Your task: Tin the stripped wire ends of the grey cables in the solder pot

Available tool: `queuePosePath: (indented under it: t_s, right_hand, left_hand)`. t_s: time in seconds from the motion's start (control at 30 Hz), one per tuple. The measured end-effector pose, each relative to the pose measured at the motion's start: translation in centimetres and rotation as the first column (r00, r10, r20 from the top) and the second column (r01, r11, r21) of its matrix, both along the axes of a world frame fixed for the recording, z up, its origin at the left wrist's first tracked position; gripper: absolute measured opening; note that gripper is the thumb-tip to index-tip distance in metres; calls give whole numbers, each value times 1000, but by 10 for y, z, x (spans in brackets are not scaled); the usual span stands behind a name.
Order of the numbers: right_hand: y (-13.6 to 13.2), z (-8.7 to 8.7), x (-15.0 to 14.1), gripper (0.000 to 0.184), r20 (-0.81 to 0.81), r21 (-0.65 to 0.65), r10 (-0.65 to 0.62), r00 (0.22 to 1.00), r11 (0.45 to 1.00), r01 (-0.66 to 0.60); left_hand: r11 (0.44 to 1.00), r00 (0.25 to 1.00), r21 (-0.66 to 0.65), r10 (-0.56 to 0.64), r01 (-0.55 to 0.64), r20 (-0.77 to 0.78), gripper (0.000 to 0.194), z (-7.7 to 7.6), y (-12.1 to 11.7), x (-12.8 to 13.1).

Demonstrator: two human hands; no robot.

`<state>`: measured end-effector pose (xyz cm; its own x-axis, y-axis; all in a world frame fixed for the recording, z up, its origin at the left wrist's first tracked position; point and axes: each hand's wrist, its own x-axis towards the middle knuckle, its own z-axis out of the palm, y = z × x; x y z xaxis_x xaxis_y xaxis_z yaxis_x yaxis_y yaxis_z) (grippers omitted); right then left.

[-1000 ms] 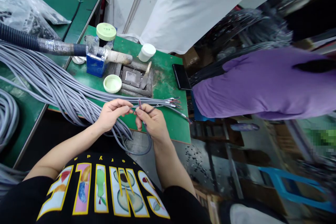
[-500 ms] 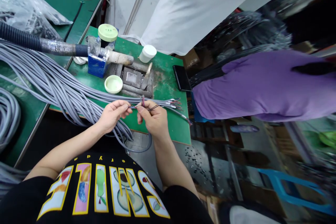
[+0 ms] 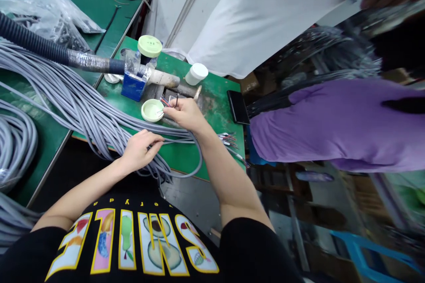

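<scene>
The right hand (image 3: pixel 184 112) is closed in a pinch on the stripped end of a grey cable (image 3: pixel 200 154), with red, blue and dark wires (image 3: pixel 165 102) fanning out by the fingertips. Some thin wire tips reach over the shallow pale green dish (image 3: pixel 152 110) on the green table (image 3: pixel 217 93). The rest of the cable curves down past the right wrist and back below the table's front edge.

The left hand (image 3: pixel 140 150) is lower, in front of the dish, beside the thick bundle of grey cables (image 3: pixel 89 101). Its fingers are loosely bent, the thumb slightly apart from the forefinger, and I see nothing held in it.

Behind the dish are a blue box (image 3: pixel 133 86) with a pale pipe (image 3: pixel 164 78) above it, joined to a black ribbed hose (image 3: pixel 33 40), and a jar with a green lid (image 3: pixel 149 46). A white tub (image 3: pixel 196 74) is farther right, and a black phone (image 3: pixel 238 107) lies near the table's right edge. A person in purple (image 3: pixel 332 128) is off to the right.
</scene>
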<state>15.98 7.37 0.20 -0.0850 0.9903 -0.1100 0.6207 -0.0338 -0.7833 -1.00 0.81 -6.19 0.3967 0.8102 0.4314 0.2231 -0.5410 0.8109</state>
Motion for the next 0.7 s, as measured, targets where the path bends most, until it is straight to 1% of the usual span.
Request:
queuePosePath:
  t_s: [0.07,0.17,0.23,0.33,0.43,0.5,0.6,0.7]
  right_hand:
    - [15,-3,-3,18,172,6,46,984,999,-48]
    - [29,-5,-10,17,388,-54,136,912,991,-125]
    - [35,-7,-15,16,499,-109,190,846,982,-156]
    - [39,-8,-23,18,632,-165,244,736,970,-180]
    - [40,-8,-28,23,727,-190,273,630,962,-197]
    - [40,-8,-31,26,765,-201,283,578,958,-202]
    - [38,-7,-33,30,799,-212,287,529,957,-198]
    - [36,-8,-35,32,811,-217,288,510,956,-195]
  left_hand:
    - [998,995,68,-6,13,-101,20,-6,2,-1]
    - [997,983,66,-16,29,-184,21,-11,2,0]
    - [999,982,42,-26,34,-189,22,-12,2,2]
    - [999,988,-7,-49,48,-149,22,-11,2,2]
    - [996,994,-73,-66,60,-85,19,-10,2,2]
    - [992,996,-108,-71,65,-49,17,-10,2,2]
    - [990,997,-126,-72,68,-28,16,-9,2,2]
    - [992,996,-109,-75,70,-39,17,-9,2,2]
